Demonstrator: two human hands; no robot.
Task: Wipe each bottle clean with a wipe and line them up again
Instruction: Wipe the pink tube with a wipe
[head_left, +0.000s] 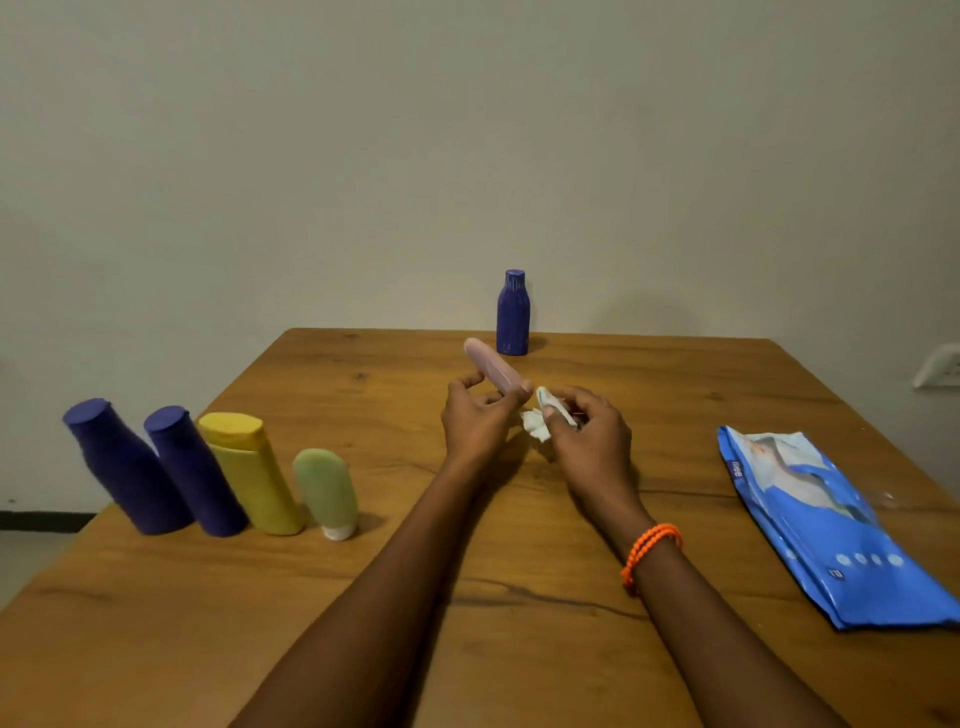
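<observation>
Hands over wooden table (363, 597): my left hand (475, 421) grips slim pink plastic bottle (491, 370), my right hand (587, 434) pinches crumpled white wipe (540, 423).

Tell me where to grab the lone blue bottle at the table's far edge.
Grip the blue bottle around its straight lower body, coming from the near side. It stands upright and alone, the wall is close behind it, and its neck narrows toward the cap.

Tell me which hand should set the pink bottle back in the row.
Probably the left hand: it already grips the pink bottle, nearer the row, while the right hand holds the wipe.
</observation>
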